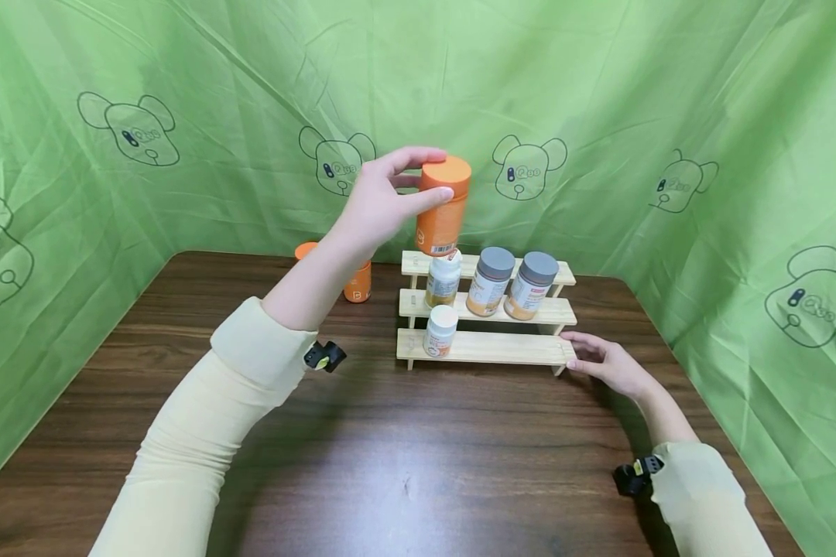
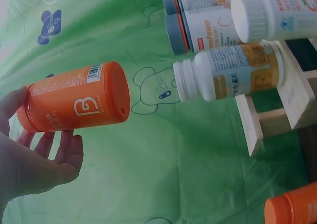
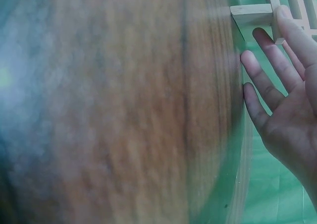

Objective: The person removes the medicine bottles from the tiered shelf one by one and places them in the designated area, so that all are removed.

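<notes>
Bottle [image 1: 440, 223], orange, pinched near its top, extends below left grip [image 1: 385, 193]; right grip [image 1: 615, 368], unclenched, touches rack [image 1: 505, 348]

rack [image 1: 468, 267] on table [image 1: 404, 464] | middle tier [image 1: 559, 311]: bottle [image 1: 443, 281] left, jars [image 1: 490, 285] right | bottom tier [image 1: 508, 348]: tub [image 1: 440, 333] at left

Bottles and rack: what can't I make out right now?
Head: how many orange bottles stand on the table; the left forearm partly hides them.
Head: small print on the grey-capped bottles; too small.
Left wrist: the rest of the lower-right orange bottle; cut off by the edge.
Right wrist: much of the rack; cut off by the edges.
Head, left wrist: contents of the held bottle; hidden by its sides and cap.
</notes>
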A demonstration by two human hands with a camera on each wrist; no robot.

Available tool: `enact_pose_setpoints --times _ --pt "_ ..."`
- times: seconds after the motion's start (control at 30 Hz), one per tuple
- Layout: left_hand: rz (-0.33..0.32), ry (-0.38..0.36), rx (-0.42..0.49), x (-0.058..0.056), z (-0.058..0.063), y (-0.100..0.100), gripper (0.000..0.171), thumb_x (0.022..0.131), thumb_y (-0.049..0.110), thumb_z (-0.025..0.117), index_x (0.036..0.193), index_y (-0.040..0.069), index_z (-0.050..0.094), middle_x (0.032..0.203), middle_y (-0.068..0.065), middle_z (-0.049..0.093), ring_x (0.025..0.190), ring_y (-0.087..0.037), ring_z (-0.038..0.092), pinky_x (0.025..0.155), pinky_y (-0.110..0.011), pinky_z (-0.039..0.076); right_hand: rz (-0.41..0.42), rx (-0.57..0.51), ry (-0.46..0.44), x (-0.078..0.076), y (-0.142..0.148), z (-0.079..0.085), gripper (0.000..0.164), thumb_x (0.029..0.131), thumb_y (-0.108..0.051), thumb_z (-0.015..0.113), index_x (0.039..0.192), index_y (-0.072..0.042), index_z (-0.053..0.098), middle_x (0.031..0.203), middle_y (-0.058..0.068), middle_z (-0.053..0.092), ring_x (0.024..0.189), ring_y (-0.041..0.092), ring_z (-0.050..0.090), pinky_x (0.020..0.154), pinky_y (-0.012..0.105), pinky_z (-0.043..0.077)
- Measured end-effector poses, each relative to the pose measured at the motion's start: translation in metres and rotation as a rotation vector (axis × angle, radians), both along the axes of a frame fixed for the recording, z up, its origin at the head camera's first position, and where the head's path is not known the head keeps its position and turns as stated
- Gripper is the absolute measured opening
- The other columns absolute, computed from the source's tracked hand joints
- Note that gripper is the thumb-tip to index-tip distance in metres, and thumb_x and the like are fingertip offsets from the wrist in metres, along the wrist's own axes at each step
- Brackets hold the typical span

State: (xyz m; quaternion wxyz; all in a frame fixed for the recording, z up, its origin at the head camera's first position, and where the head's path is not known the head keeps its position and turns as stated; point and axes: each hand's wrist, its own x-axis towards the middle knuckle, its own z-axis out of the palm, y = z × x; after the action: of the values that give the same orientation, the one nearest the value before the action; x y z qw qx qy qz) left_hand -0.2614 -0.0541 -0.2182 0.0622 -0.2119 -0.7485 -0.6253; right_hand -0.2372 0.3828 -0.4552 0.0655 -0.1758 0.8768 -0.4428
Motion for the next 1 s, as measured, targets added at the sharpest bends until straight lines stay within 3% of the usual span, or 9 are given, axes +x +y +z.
enact_pose_setpoints --times 0.67,1.0 --pt "0.059 0.030 -0.086 0.013 -0.017 -0.045 0.043 0.080 0.030 0.077 0.121 0.029 0.063 0.126 0.011 0.057 0.109 -0.013 0.055 0.088 -0.036 0.049 0.002 0.008 -0.002 0.000 0.001 0.000 0.054 0.089 -0.015 0.066 0.139 -0.006 0.045 0.119 0.020 0.061 0.101 0.003 0.058 0.078 0.017 0.047" --pt "0.072 0.098 -0.075 0.016 -0.030 -0.067 0.044 0.079 0.026 0.078 0.120 0.024 0.063 0.122 0.004 0.061 0.098 -0.016 0.063 0.080 -0.029 0.053 -0.001 0.018 -0.002 0.001 0.000 0.001 0.054 0.089 -0.015 0.066 0.138 -0.006 0.046 0.118 0.019 0.062 0.101 0.003 0.058 0.078 0.017 0.047"
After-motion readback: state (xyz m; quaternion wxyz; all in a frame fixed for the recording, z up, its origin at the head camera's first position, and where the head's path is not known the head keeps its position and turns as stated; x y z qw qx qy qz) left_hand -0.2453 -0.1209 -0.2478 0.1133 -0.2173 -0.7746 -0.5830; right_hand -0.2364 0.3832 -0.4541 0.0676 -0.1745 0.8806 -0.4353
